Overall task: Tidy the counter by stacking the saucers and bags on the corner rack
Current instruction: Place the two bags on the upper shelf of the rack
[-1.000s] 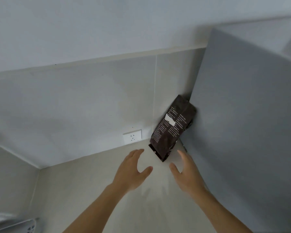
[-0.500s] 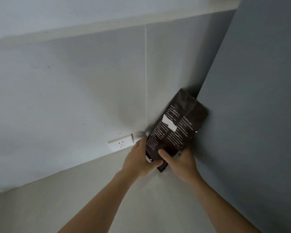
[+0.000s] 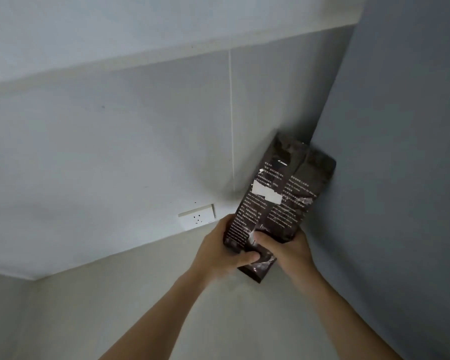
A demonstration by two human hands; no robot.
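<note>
Grey wall (image 3: pixel 400 152) meets a pale tiled wall (image 3: pixel 115 152) with a socket (image 3: pixel 197 217) above the bench (image 3: pixel 140 307), where left hand (image 3: pixel 218 252) and right hand (image 3: pixel 289 249) clamp a dark bag (image 3: pixel 278 203).

Crinkled, slightly glossy foil-like dark bag (image 3: pixel 283 198); smooth matt grey panel (image 3: pixel 400 178).

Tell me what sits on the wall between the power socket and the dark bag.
Nothing: in the head view, only bare white wall separates the socket from the bag, held by both hands.
</note>
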